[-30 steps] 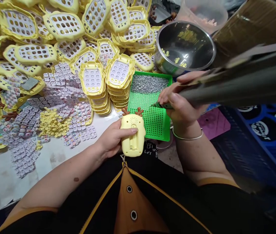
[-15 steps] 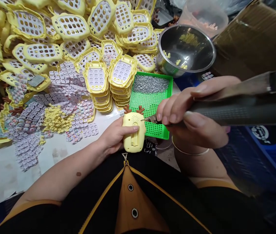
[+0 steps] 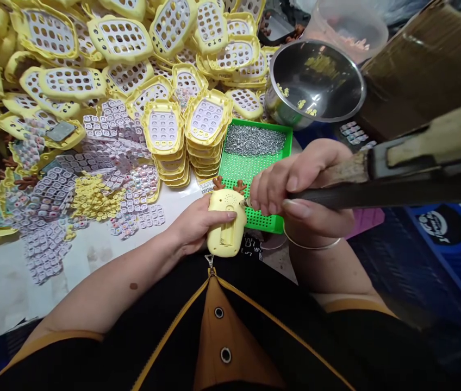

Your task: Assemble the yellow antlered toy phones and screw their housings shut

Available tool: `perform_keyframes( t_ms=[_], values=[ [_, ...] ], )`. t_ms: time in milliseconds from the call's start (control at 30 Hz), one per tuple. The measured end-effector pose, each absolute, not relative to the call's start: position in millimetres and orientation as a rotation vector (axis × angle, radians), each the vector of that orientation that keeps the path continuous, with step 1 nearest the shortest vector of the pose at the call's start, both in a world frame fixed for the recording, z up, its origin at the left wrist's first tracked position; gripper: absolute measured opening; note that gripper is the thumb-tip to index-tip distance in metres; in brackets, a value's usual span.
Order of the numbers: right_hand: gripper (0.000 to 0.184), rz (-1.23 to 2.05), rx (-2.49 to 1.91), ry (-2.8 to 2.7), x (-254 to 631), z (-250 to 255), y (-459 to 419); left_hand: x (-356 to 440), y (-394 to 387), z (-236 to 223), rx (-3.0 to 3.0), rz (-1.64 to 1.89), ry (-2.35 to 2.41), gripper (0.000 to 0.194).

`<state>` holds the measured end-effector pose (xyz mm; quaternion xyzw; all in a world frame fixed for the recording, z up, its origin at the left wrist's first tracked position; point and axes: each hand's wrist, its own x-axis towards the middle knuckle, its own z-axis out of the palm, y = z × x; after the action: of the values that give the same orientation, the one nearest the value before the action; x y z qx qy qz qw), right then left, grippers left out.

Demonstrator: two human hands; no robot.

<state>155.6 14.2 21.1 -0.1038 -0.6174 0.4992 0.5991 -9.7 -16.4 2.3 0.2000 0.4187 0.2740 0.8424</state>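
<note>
My left hand (image 3: pixel 198 224) is closed around a yellow toy phone (image 3: pixel 226 236) with brown antlers, its thumb lying across the back. The toy's back faces up, showing small speaker holes and a long battery recess. In my right hand (image 3: pixel 296 187) is a long dark power screwdriver (image 3: pixel 348 190), gripped near its front end. Its tip meets the toy's upper right corner, where a screw hole would be hidden beneath it. Just beyond the toy lies a green perforated tray (image 3: pixel 236 165) with a heap of small silver screws (image 3: pixel 255 140).
Stacked yellow shells (image 3: pixel 165 130) stand behind the toy, with a large pile of shells (image 3: pixel 120 41) farther back. White keypad sheets (image 3: pixel 47 250) and small yellow pieces (image 3: pixel 95 198) cover the left. A steel bowl (image 3: pixel 336 108) and cardboard box (image 3: pixel 410 70) stand at right.
The screwdriver has moved left and its tip has come onto the toy's corner. My right hand has shifted left with it. The toy has tilted slightly in my left hand.
</note>
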Motion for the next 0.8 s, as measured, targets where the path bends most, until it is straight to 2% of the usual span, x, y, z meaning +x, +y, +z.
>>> perform_keyframes(
  t_ms=[200,333,500,800],
  values=[
    [0.016,1.076,-0.319,-1.418,164.3,28.9,6.9,-7.4,-13.7,6.2,0.455,0.563,0.934,0.032],
    [0.021,0.974,-0.355,-1.428,175.9,29.7,14.2,-4.7,-12.5,5.7,0.386,0.590,0.965,0.035],
    [0.024,0.700,-0.482,-1.276,180.4,2.9,35.7,-4.7,-13.9,4.8,0.351,0.608,0.955,0.035],
    [0.029,0.681,-0.662,-1.274,185.6,-41.1,61.2,-5.1,-14.4,6.8,0.370,0.601,0.974,0.041]
  ],
)
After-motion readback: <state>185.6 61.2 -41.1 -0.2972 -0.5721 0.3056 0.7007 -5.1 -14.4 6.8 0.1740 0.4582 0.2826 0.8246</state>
